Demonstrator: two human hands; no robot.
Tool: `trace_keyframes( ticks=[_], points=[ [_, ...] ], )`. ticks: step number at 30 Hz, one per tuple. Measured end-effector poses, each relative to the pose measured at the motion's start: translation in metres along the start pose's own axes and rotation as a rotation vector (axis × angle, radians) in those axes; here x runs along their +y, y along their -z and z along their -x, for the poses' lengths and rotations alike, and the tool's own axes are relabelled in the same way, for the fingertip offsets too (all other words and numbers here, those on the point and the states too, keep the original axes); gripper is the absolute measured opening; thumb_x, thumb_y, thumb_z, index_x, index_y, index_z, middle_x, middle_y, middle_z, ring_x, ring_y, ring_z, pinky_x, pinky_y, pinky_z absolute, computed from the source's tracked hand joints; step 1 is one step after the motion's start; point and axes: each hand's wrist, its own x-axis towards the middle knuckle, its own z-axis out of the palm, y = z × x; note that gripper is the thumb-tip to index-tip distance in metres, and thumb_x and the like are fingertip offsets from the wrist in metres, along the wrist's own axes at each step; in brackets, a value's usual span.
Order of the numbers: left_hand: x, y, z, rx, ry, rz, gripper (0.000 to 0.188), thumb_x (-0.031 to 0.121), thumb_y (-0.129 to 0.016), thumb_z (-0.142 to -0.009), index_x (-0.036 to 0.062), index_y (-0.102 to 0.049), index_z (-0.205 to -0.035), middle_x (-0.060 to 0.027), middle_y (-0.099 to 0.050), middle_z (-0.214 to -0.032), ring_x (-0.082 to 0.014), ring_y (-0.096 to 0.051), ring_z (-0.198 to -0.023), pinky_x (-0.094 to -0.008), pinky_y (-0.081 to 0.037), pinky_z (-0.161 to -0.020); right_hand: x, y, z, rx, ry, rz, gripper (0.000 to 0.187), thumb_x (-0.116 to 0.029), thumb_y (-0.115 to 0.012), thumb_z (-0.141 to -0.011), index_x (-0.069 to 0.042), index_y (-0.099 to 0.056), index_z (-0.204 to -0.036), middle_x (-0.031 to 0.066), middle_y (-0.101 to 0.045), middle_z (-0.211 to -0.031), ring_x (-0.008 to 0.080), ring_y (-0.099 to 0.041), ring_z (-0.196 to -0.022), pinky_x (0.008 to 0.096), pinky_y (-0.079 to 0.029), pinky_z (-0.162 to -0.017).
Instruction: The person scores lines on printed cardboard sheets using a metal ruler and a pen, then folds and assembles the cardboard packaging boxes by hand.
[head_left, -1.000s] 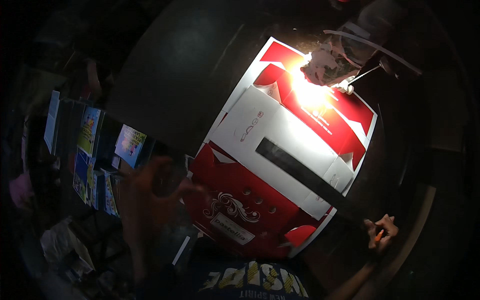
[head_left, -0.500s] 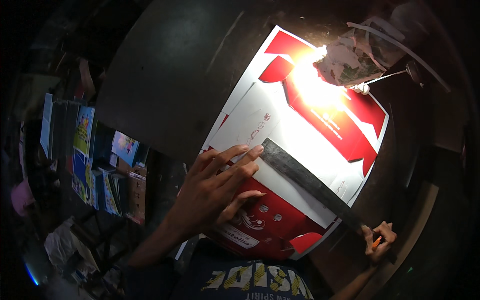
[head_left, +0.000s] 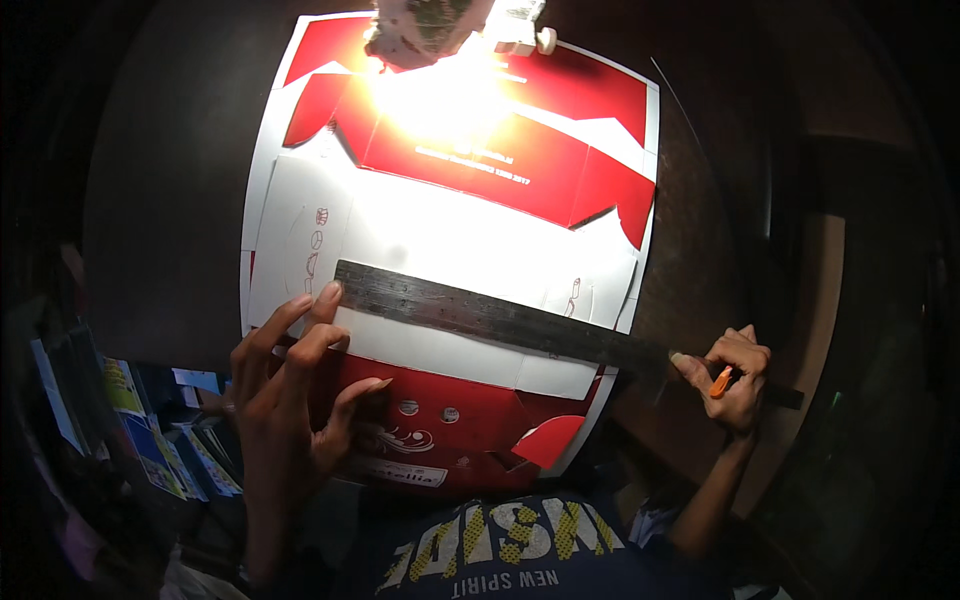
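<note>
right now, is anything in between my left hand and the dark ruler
Nothing visible: the left hand has a fingertip right at the left end of the dark ruler, though contact is hard to tell. The bright lamp is over the far part of the red-and-white cardboard, out of the way.

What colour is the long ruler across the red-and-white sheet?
The ruler is dark grey; head view.

We see what looks like a workshop: a glaring lamp [head_left: 430,35] over a dark table [head_left: 170,220], a long ruler [head_left: 470,310], books [head_left: 155,455] nearby.
</note>
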Motion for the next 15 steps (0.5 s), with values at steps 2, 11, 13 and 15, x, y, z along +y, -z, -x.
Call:
trace_keyframes(
  ticks=[2, 11, 13, 15],
  points=[
    [0.003, 0.002, -0.001, -0.001, 0.005, 0.008, 0.049, 0.03, -0.081, -0.08, 0.0102, -0.058, -0.119, -0.0121, -0.059, -0.138, -0.0307, -0.045, -0.136, -0.0464, -0.04, -0.11, -0.002, -0.003, 0.006, 0.069, -0.026, -0.035, 0.054, -0.021, -0.089, -0.075, -0.013, -0.046, -0.106, -0.0007, -0.052, -0.068, 0.015, -0.042, -0.053, 0.0371, -0.036, -0.068],
    [-0.02, -0.02, 0.072, 0.712, 0.463, 0.147, 0.023, 0.009, -0.068, -0.09, -0.0022, -0.061, -0.109, -0.0154, -0.066, -0.108, -0.0272, -0.063, -0.103, -0.0354, -0.05, -0.091, 0.0, -0.005, 0.014, 0.075, -0.073, -0.07, 0.056, -0.029, -0.089, -0.075, -0.013, -0.044, -0.106, 0.0001, -0.053, -0.079, 0.0157, -0.049, -0.069, 0.0411, -0.039, -0.081],
    [-0.014, -0.028, 0.088, 0.633, 0.651, 0.231, 0.028, 0.009, -0.068, -0.091, -0.0044, -0.06, -0.114, -0.0158, -0.065, -0.109, -0.027, -0.062, -0.105, -0.0354, -0.049, -0.093, -0.004, -0.005, 0.008, 0.118, -0.05, -0.056, 0.058, -0.028, -0.089, -0.075, -0.014, -0.043, -0.107, -0.001, -0.052, -0.079, 0.016, -0.049, -0.066, 0.0426, -0.04, -0.082],
    [-0.012, -0.038, 0.121, 0.56, 0.842, 0.303, 0.034, 0.009, -0.068, -0.091, -0.0065, -0.058, -0.119, -0.0163, -0.064, -0.111, -0.0268, -0.062, -0.106, -0.0353, -0.047, -0.095, -0.005, -0.006, 0.006, 0.182, -0.044, -0.077, 0.058, -0.026, -0.089, -0.075, -0.015, -0.042, -0.107, -0.0018, -0.051, -0.078, 0.0162, -0.048, -0.064, 0.043, -0.04, -0.082]
  ],
)
